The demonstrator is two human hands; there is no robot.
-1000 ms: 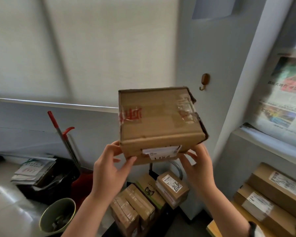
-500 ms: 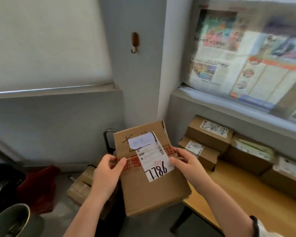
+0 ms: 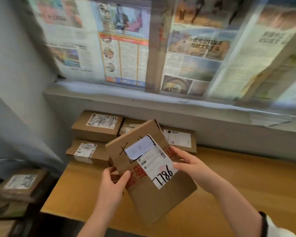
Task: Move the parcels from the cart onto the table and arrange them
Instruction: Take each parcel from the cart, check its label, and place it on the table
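Big yellow-brown wooden surface (image 3: 237, 182) below, mostly bare near the front. Four brown cardboard parcels (image 3: 96, 127) against the far wall, two stacked at the left. Flat brown cardboard parcel with a white label marked 7786 (image 3: 150, 173) up in the air over the surface, tilted, long side running from near-right to far-left. Left hand (image 3: 114, 183) on its left edge, thumb on top, grip closed on the box. Right hand (image 3: 190, 164) on its right edge, grip closed on it too. Open spot lying just right of and in front of the stack, nearer the right hand. More brown boxes on the dark cart (image 3: 19, 187) at far left, blurry, partly cut off. Underside of held parcel hidden.
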